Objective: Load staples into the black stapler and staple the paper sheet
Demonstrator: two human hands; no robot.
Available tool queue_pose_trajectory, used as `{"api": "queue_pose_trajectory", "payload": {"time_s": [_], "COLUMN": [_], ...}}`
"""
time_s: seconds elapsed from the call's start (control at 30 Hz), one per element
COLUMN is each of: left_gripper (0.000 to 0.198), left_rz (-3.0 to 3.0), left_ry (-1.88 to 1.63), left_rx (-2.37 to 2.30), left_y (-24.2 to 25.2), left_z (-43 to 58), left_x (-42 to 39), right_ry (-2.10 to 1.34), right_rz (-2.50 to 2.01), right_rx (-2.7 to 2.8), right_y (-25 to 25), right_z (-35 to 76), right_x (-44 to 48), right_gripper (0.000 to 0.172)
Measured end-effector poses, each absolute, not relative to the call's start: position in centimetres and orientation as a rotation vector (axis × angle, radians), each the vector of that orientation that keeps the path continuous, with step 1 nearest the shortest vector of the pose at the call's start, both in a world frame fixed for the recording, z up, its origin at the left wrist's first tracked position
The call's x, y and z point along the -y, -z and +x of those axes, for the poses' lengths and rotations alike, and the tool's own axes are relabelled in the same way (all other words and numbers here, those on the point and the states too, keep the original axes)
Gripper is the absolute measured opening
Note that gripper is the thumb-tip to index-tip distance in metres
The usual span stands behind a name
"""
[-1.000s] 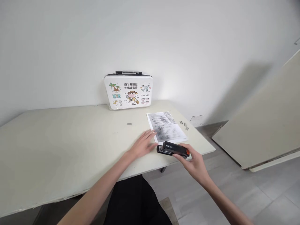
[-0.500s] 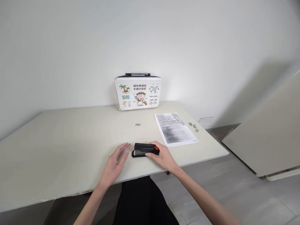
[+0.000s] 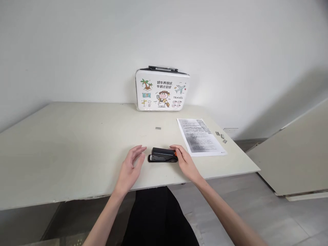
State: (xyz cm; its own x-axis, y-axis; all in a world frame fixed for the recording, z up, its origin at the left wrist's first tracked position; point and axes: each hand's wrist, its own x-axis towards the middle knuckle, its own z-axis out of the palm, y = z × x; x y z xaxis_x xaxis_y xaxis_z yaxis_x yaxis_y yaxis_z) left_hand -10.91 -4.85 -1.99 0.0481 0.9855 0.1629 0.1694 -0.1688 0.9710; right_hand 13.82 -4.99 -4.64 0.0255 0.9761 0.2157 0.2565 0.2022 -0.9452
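Note:
A black stapler point(image 3: 163, 154) with an orange rear end lies flat on the pale table point(image 3: 77, 143) near its front edge. My right hand point(image 3: 186, 164) grips the stapler's orange end, fingers on the far side and thumb on the near side. My left hand point(image 3: 131, 168) hovers open just left of the stapler's nose, fingers apart and slightly curved, touching nothing.
A printed sheet of paper point(image 3: 201, 137) lies right of the stapler, with loose staple strips point(image 3: 220, 136) beyond it. Another staple strip point(image 3: 158, 128) lies mid-table. A white cartoon carry case point(image 3: 162, 89) stands against the wall. A large board point(image 3: 294, 153) leans at the right.
My right hand carried the stapler left, from beside the paper to the middle of the front edge, and set it down. My left hand left the paper and drew back beside the stapler.

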Motion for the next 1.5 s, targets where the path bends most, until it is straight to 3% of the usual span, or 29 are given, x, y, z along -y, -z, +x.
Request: {"api": "queue_pose_trajectory", "payload": {"time_s": [0.27, 0.83, 1.03, 1.23, 1.5], "left_gripper": [0.032, 0.039, 0.042, 0.037, 0.029], "left_rz": [1.284, 1.315, 1.081, 0.547, 0.623], "left_ry": [-1.513, -1.362, -1.36, -1.025, -0.938], "left_rx": [-1.417, -1.409, -1.148, -0.89, -0.869], "left_y": [2.1, 1.8, 1.2, 0.9, 2.1], "left_z": [-11.5, -11.6, -10.5, -7.3, -5.9], "left_x": [4.9, 5.1, 4.4, 2.4, 1.6], "right_ry": [-0.786, -0.836, -0.501, 0.111, 0.307], "right_rz": [-1.287, -1.27, -1.141, -0.885, -0.843], "right_rx": [1.439, 1.536, 1.643, 1.916, 2.118], "right_y": [4.1, 3.6, 2.2, -0.3, -0.1], "right_z": [13.4, 13.2, 14.4, 15.5, 16.7], "right_x": [5.1, 6.0, 7.8, 8.9, 9.4], "right_gripper": [0.041, 0.029, 0.017, 0.05, 0.046]}}
